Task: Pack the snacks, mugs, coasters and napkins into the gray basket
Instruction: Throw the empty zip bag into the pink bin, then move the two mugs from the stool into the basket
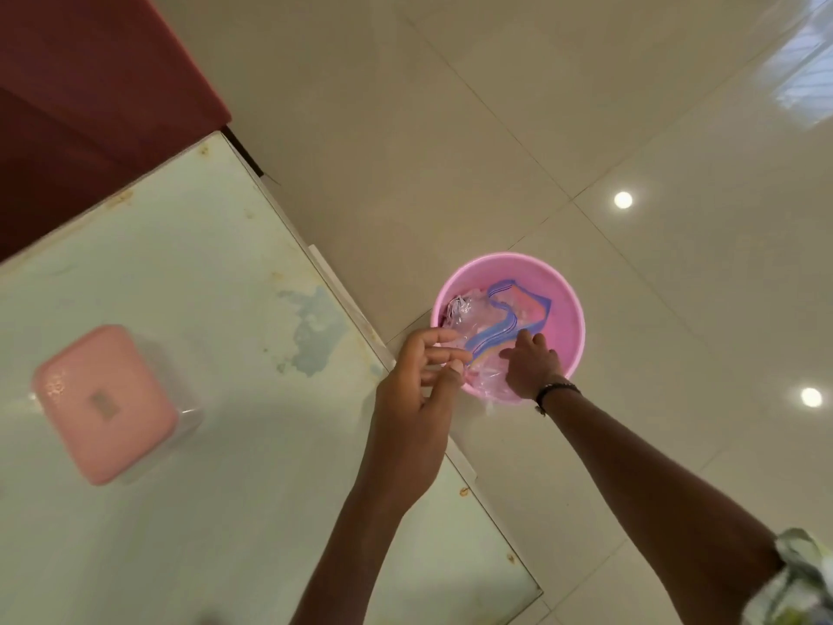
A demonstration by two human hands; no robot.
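A round pink bucket (565, 309) stands on the floor beside the table's edge. Inside it lie crumpled clear plastic zip bags (484, 318) with blue and purple sealing strips. My left hand (419, 390) reaches over the table edge to the bucket's near-left rim, its fingertips pinching the edge of a clear bag. My right hand (534, 367), a dark bracelet on its wrist, is palm down inside the bucket's near rim, gripping the same clear plastic, part of which hangs over the rim. No gray basket, mugs, coasters or napkins are in view.
A pale glass-topped table (203, 309) fills the left half. On it stands a clear box with a pink lid (106, 403). A dark red seat (81, 97) sits at the top left. Glossy beige floor tiles (541, 128) lie to the right.
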